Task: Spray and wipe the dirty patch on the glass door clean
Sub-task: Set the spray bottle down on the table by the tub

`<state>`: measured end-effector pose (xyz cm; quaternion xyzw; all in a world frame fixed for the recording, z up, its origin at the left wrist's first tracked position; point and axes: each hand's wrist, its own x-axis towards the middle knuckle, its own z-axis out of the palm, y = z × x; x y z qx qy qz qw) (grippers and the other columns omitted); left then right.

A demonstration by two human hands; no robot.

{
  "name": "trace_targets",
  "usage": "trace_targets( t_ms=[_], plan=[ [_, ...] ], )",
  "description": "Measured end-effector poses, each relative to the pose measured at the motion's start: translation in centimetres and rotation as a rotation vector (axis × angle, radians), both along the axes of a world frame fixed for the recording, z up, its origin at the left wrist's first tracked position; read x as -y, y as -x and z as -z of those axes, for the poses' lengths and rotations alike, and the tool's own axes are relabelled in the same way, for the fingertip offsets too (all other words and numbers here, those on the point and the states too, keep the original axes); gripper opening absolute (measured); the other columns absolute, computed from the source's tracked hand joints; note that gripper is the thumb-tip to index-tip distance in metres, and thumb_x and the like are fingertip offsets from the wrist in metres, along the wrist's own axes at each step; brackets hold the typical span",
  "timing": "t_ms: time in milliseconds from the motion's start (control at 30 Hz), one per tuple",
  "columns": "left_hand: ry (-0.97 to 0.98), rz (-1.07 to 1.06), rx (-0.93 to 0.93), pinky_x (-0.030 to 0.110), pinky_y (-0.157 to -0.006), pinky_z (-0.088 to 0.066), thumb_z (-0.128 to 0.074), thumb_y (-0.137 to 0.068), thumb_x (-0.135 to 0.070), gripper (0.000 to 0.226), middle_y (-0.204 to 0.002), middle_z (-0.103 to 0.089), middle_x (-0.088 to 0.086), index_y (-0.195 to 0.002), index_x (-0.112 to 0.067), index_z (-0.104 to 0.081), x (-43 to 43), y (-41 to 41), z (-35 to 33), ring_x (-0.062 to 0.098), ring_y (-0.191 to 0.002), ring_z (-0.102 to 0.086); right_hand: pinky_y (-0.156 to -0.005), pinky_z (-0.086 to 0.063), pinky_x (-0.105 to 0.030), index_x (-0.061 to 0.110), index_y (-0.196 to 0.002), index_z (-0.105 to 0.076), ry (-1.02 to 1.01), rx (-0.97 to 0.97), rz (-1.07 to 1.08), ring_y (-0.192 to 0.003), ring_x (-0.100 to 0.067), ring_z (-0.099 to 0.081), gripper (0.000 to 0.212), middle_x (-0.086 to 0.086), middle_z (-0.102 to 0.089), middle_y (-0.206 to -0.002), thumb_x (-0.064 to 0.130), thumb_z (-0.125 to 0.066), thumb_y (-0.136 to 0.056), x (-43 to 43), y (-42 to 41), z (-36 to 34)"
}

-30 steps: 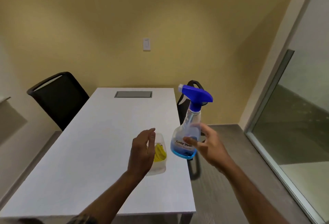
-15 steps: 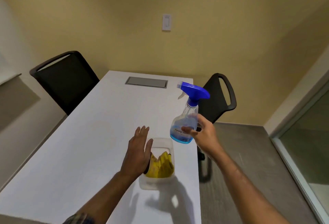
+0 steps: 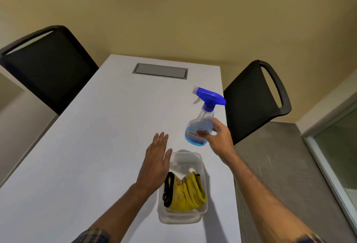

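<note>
My right hand [image 3: 218, 138] grips a clear spray bottle [image 3: 201, 123] with a blue trigger head and a little blue liquid, held upright above the white table [image 3: 96, 146]. A clear plastic tub [image 3: 183, 188] sits near the table's right edge and holds a folded yellow cloth [image 3: 189, 194] with a black strip beside it. My left hand [image 3: 156, 165] hovers flat with straight fingers just left of the tub, holding nothing. The glass door [image 3: 340, 157] shows only as a sliver at the right edge; no dirty patch is visible on it.
Two black chairs flank the table, one at the far left [image 3: 48, 65] and one on the right [image 3: 257, 98]. A grey cable hatch [image 3: 160, 71] is set into the far end of the table. Grey carpet [image 3: 280, 175] lies between table and door.
My view has swung left and down, away from the glass door and onto the table. The bottle has come lower, toward the tub. My left hand has dropped beside the tub.
</note>
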<state>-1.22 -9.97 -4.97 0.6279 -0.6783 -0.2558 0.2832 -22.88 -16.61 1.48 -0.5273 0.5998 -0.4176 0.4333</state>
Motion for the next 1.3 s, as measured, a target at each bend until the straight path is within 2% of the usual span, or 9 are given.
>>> trace_targets(
  t_ms=[167,300,567,733,833,967,1133,1233,1300],
  plan=[
    [-0.032,0.022,0.009,0.038,-0.130,-0.015,-0.031,-0.108,-0.036,0.054,-0.169,-0.015,-0.010,-0.159,-0.029,-0.018,0.9,0.0,2.1,0.002,-0.156,-0.001,-0.100,-0.050,-0.036,0.018,-0.134,-0.059,-0.073,-0.016,-0.013,-0.112,-0.015,-0.058,0.047,0.006,-0.063,-0.122,0.013,-0.075,-0.090,1.7,-1.1,3.7],
    [-0.063,0.029,0.007,0.040,-0.130,-0.016,-0.028,-0.104,-0.047,0.058,-0.169,-0.017,-0.009,-0.158,-0.029,-0.022,1.1,0.1,3.3,0.006,-0.157,-0.004,-0.101,-0.050,-0.037,0.016,-0.135,-0.058,-0.104,-0.029,-0.022,-0.114,-0.016,-0.058,0.047,0.005,-0.062,-0.123,0.012,-0.074,-0.091,2.8,-1.3,5.4],
    [-0.130,0.044,0.048,0.033,-0.126,-0.013,-0.027,-0.096,-0.056,0.066,-0.169,-0.018,-0.007,-0.156,-0.029,-0.028,1.4,0.7,4.5,0.011,-0.158,-0.008,-0.086,-0.049,-0.017,0.016,-0.135,-0.056,-0.152,-0.033,-0.034,-0.112,-0.014,-0.057,0.049,0.007,-0.060,-0.121,0.010,-0.074,-0.090,3.9,-1.5,7.6],
    [-0.109,0.050,0.050,0.036,-0.126,-0.019,-0.037,-0.102,-0.047,0.054,-0.168,-0.024,-0.005,-0.152,-0.028,-0.037,1.1,0.5,5.4,0.013,-0.158,-0.012,-0.103,-0.050,-0.038,0.014,-0.138,-0.056,-0.168,-0.036,-0.036,-0.116,-0.017,-0.057,0.053,0.003,-0.062,-0.128,0.011,-0.076,-0.089,4.0,-1.4,8.7],
    [-0.113,0.049,0.066,0.032,-0.123,-0.017,-0.042,-0.103,-0.045,0.048,-0.168,-0.025,-0.005,-0.147,-0.027,-0.046,1.0,0.6,6.0,0.015,-0.158,-0.013,-0.104,-0.049,-0.038,0.014,-0.138,-0.057,-0.176,-0.045,-0.029,-0.116,-0.016,-0.057,0.053,0.001,-0.063,-0.131,0.012,-0.076,-0.089,4.0,-1.1,9.3],
    [-0.135,0.065,0.096,0.029,-0.120,-0.013,-0.038,-0.095,-0.055,0.056,-0.168,-0.023,-0.004,-0.140,-0.026,-0.053,0.9,0.7,6.3,0.016,-0.158,-0.011,-0.103,-0.050,-0.038,0.015,-0.139,-0.056,-0.190,-0.049,-0.035,-0.117,-0.017,-0.058,0.055,-0.001,-0.063,-0.134,0.013,-0.077,-0.088,4.1,-0.8,10.0],
    [-0.194,0.067,0.173,0.036,-0.124,-0.015,-0.045,-0.092,-0.068,0.062,-0.170,-0.016,-0.002,-0.138,-0.027,-0.054,0.9,0.5,6.4,0.018,-0.159,-0.007,-0.103,-0.051,-0.042,0.015,-0.138,-0.058,-0.193,-0.064,-0.054,-0.116,-0.018,-0.059,0.054,-0.002,-0.065,-0.133,0.012,-0.077,-0.088,4.3,-0.8,10.7],
    [-0.233,0.068,0.195,0.038,-0.125,-0.018,-0.037,-0.081,-0.080,0.077,-0.170,-0.015,-0.001,-0.132,-0.026,-0.058,0.7,0.4,6.3,0.019,-0.159,-0.005,-0.104,-0.052,-0.044,0.014,-0.138,-0.058,-0.191,-0.062,-0.053,-0.119,-0.020,-0.060,0.054,-0.003,-0.065,-0.133,0.012,-0.077,-0.087,4.5,-1.0,11.0],
    [-0.255,0.078,0.212,0.039,-0.125,-0.018,-0.044,-0.082,-0.078,0.072,-0.170,-0.015,0.001,-0.126,-0.023,-0.061,0.6,0.4,6.3,0.020,-0.159,-0.003,-0.104,-0.052,-0.043,0.013,-0.137,-0.058,-0.187,-0.059,-0.052,-0.120,-0.021,-0.060,0.054,-0.003,-0.065,-0.133,0.011,-0.077,-0.087,4.6,-1.2,11.1]
  ],
)
